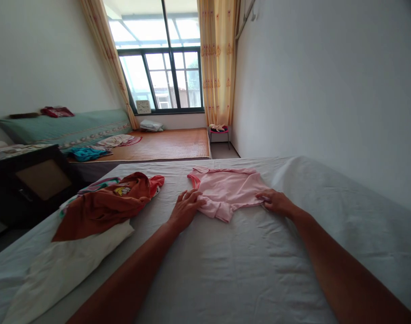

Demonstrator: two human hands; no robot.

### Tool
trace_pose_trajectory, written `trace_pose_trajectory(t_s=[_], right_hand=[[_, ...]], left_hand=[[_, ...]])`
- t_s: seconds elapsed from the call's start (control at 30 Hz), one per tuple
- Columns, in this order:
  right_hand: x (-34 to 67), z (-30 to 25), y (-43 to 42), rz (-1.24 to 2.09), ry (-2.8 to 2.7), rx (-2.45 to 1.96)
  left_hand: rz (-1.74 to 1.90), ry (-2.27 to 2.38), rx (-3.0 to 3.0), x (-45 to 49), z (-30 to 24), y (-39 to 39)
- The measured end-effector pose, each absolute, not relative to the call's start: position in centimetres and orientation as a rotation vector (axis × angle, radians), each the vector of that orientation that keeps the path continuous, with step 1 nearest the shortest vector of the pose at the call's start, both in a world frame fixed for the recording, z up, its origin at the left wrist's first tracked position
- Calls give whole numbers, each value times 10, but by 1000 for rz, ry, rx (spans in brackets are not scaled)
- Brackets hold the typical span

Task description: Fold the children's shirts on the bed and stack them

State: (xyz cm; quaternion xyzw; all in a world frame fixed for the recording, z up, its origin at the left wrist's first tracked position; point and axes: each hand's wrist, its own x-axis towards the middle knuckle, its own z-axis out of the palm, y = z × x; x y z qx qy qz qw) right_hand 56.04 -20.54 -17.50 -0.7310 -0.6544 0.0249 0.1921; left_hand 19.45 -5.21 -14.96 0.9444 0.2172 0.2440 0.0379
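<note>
Right of the pile (104, 207), the shirt (229, 186) is lying flat, the left hand (187, 205) resting loosely splayed on its nearer end and the right hand (276, 202) seemingly pinching its far corner, so uneven pulling would risk creasing it.

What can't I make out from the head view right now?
All in the head view:
- Pink garment: underside, hidden against the sheet.
- Right hand: whether it pinches the cloth, hidden by the hand itself.
- Striped cloth: partly hidden by the brown top.
- Dark cabinet: cut off by the left edge.
- Clock: too small for exact time.
</note>
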Motion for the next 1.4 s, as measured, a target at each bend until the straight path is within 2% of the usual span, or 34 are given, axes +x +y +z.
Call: trace_pose_trajectory(t_s=[0.13, 0.3, 0.5, 0.6, 0.93, 1.17, 1.4], right_hand=[[558, -171, -206, -101, -1888, -2128], [555, -164, -210, -119, -1929, -2181], [559, -165, -210, -145, -1840, -2138], [561, -168, -210, -124, -1782, -2139], [560, -162, -212, 41, -1656, -1938], [564, -174, -214, 133, -1690, -1973], [556, -146, -210, 148, -1675, -1890]], left_hand=[[869, 660, 2676, 190, -147, -37], [1001, 667, 2414, 176, -140, -26], [440, 431, 2584, 178, -143, -46], [330, 371, 2665, 185, -146, -53], [545, 631, 2671, 166, -152, -28], [379, 476, 2677, 162, -146, -34], [680, 712, 2664, 159, -135, -29]])
